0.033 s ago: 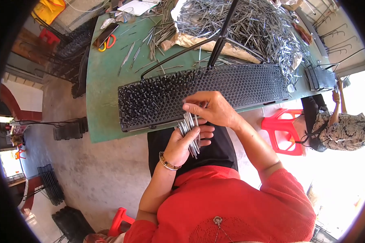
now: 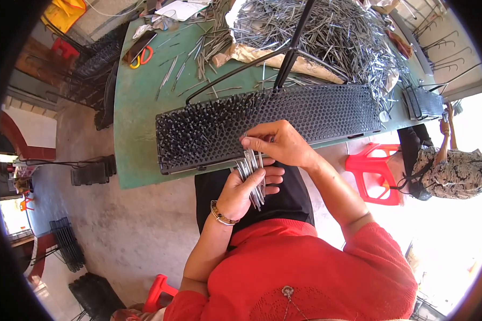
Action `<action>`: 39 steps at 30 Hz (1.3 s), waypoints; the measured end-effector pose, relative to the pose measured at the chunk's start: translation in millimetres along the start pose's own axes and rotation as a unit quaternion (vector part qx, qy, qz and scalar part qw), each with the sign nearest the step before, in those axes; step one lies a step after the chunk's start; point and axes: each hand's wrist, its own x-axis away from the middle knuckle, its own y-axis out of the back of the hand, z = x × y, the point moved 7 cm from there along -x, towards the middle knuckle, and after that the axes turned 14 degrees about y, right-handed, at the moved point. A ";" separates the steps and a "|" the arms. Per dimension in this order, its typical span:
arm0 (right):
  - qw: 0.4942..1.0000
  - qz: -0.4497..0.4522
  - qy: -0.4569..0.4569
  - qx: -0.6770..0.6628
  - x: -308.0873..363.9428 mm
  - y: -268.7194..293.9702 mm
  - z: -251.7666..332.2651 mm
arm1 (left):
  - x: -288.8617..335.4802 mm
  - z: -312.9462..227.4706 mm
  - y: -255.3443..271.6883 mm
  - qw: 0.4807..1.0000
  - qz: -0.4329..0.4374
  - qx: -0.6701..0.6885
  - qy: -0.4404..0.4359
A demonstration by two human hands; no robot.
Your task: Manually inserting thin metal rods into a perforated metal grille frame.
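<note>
The bundle of metal pins (image 2: 251, 176) sits upright in my left hand (image 2: 240, 193), fingers wrapped closed around its lower half, the tips fanning out above my thumb. My right hand (image 2: 281, 143) is pinched shut on the top of one pin from that bundle, forefinger and thumb pressed together just over the near edge of the black perforated tray (image 2: 326, 109). So the pins lie between my two hands, touching both, held just in front of the tray and over my lap.

As far as I can judge, the tray is partly filled: its left portion bristles with pins standing in the holes, while the middle and right portions show bare honeycomb holes. I would put the work at somewhat under half done, with most of the right side left to fill. I cannot tell whether the pin in my right fingers has already entered a hole.

The tray rests on a green table (image 2: 139, 107), along its near edge. Behind it lies a big heap of loose pins (image 2: 332, 37) on paper, with more scattered to the left, and scissors with an orange handle (image 2: 140, 55) near the far left corner. A red stool (image 2: 372, 168) stands to my right, and another person (image 2: 450, 171) sits beyond it.
</note>
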 end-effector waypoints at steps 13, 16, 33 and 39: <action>0.975 -0.181 0.107 0.072 -33.7 34.8 18.1 | -4.3 12.0 22.3 0.997 -0.058 0.022 0.037; 0.956 -0.183 0.188 0.131 -38.9 32.6 24.5 | -3.6 11.1 19.9 0.997 -0.051 0.049 0.039; 0.928 -0.273 0.171 0.190 -25.0 15.8 14.6 | -2.2 11.3 21.0 0.995 -0.051 0.067 0.050; 0.918 -0.274 0.199 0.205 -22.2 13.8 13.5 | -0.8 11.1 25.6 0.997 -0.054 0.040 0.028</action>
